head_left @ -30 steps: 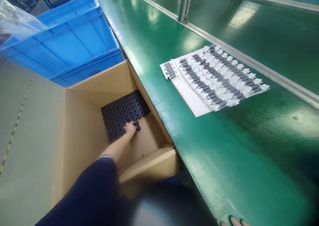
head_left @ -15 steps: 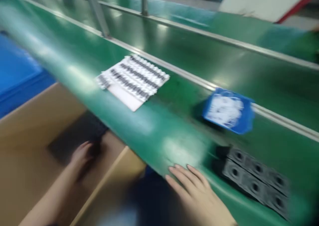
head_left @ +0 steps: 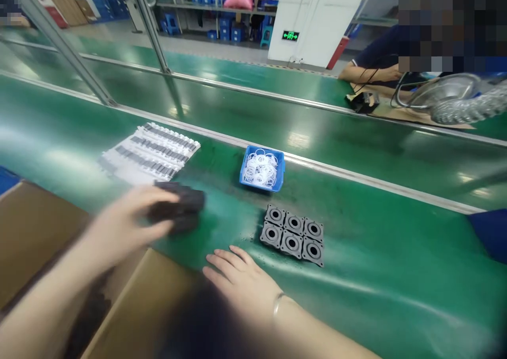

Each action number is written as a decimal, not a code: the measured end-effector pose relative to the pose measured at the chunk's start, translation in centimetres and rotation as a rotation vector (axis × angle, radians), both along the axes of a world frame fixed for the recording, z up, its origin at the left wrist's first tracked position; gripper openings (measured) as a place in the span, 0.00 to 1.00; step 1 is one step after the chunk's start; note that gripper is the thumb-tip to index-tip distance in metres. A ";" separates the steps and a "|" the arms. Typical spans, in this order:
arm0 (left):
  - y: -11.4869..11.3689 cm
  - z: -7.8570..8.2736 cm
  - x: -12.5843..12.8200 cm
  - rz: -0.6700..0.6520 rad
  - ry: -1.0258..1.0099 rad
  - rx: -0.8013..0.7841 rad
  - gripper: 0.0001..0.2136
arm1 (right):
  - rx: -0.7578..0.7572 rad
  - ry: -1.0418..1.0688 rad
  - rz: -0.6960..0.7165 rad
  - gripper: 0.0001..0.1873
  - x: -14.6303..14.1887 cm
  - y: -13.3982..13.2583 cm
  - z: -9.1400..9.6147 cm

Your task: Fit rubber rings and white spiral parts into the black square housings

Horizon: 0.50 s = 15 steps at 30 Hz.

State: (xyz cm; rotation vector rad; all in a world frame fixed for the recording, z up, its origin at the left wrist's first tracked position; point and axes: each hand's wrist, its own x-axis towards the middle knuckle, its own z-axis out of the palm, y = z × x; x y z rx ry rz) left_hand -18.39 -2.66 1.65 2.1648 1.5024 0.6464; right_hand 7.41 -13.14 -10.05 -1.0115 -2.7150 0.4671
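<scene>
My left hand point(head_left: 146, 211), blurred, is closed round some dark square parts point(head_left: 184, 206) over the green work surface. My right hand point(head_left: 241, 274) lies flat near the front edge with its fingers apart and nothing in them. Just right of it, several dark grey square parts point(head_left: 293, 233) with round centre holes stand side by side in two rows. Behind them is a blue bin point(head_left: 282, 171) full of white rings point(head_left: 260, 169). At the left, rows of small white-and-black pieces point(head_left: 158, 150) lie on a white sheet.
An open cardboard box point(head_left: 130, 301) stands against the front edge at lower left. Metal posts point(head_left: 148, 26) and a rail point(head_left: 336, 174) run behind the work surface. Across the line, a co-worker's arm point(head_left: 372, 74) rests near a clear flexible duct point(head_left: 471, 103).
My left hand has come up out of the cardboard box with dark parts and moved over the green surface. The camera view has lifted and swung right. My right hand stays flat.
</scene>
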 end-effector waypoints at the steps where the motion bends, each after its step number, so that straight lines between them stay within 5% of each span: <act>1: 0.3 0.1 2.4 -0.068 0.036 -0.009 0.14 | -0.003 0.011 -0.001 0.23 0.1 -0.1 0.0; 4: 1.5 -0.6 9.6 -0.203 0.230 -0.118 0.18 | 0.002 0.063 -0.012 0.23 0.4 -0.3 -0.3; 7: 1.8 -1.6 14.0 -0.216 0.437 -0.158 0.19 | 0.032 0.115 -0.028 0.21 0.6 -0.5 -0.8; 15: 1.4 -1.6 17.1 -0.226 0.627 -0.145 0.22 | 0.127 0.157 -0.034 0.21 0.8 -0.9 -1.2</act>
